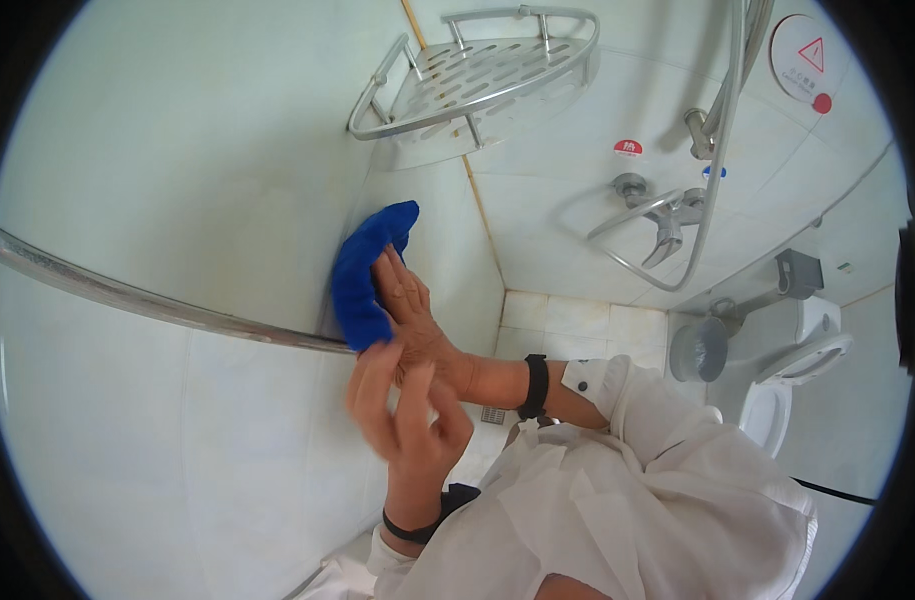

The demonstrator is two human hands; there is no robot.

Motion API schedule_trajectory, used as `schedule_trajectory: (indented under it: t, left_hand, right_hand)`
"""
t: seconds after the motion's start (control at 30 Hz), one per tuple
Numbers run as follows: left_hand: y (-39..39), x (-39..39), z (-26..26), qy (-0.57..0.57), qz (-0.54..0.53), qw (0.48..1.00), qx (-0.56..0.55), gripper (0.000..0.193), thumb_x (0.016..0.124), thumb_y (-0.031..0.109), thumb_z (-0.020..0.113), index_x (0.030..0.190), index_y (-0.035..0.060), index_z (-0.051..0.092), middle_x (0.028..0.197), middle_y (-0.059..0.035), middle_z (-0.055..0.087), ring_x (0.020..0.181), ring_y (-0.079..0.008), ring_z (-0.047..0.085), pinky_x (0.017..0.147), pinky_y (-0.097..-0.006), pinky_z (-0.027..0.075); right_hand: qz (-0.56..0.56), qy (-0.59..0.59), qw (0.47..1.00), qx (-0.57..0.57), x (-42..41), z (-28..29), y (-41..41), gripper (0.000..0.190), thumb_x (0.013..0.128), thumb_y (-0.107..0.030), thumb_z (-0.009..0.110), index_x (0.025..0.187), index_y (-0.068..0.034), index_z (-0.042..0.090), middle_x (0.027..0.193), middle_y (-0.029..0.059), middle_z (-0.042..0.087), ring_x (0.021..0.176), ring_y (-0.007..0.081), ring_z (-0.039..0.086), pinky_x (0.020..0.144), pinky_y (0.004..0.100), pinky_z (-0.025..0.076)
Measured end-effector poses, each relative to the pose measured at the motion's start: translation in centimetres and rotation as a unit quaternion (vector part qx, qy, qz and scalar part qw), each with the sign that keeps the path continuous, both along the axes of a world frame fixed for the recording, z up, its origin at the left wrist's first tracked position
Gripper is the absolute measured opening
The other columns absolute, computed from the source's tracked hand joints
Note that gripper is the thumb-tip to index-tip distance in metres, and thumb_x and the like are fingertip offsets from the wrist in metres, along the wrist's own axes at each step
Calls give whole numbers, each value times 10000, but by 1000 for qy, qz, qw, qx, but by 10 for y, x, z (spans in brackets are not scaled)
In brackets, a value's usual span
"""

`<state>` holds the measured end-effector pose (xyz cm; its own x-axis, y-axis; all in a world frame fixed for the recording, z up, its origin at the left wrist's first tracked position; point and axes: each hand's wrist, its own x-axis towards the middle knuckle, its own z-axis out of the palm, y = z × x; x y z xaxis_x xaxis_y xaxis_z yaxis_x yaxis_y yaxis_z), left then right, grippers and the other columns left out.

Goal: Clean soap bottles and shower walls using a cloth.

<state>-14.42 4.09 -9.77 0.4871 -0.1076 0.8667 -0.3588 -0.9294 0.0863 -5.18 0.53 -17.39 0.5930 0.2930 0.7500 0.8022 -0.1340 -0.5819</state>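
A blue cloth [360, 281], thick and folded, lies against a pale glossy wall panel [202, 150] beside the end of a metal trim strip [179, 315]. My right hand [420, 322] holds the cloth, its fingers partly tucked under the fold. Just below, my left hand [412, 412] is raised with bent, parted fingers and a slight blur. Its fingertips overlap the cloth's lower end in the view; whether they touch it I cannot tell. Nothing shows in the left hand. Both wrists wear black bands below white sleeves.
A metal corner shelf [487, 82] juts out above the cloth. To the right are a shower mixer tap [663, 217] and its looping hose [716, 187]. Farther right stand a waste bin [699, 351] and a toilet [769, 405] with its seat raised. A floor drain [492, 415] lies below my right forearm.
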Motion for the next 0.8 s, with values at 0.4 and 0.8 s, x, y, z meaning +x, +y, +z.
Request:
schedule_trajectory:
  t: [0.4,0.8]
  left_hand:
    - [9,33,15,102,142,981,91,260,906,48,617,1151,-38,606,1323,-156,546,1133,-350,557,919,-419,466]
    - [5,61,-17,208,259,907,258,524,965,54,487,1470,5,353,1583,-151,272,1421,-340,336,1168,-587,127]
  right_hand:
    - [72,84,992,54,5,2,-38,635,923,-290,590,1450,-5,380,1575,254,163,1462,428,162,1124,518,202]
    - [-64,113,989,68,42,1,-6,663,965,-271,518,1515,-24,243,1583,244,132,1474,429,104,1160,550,115]
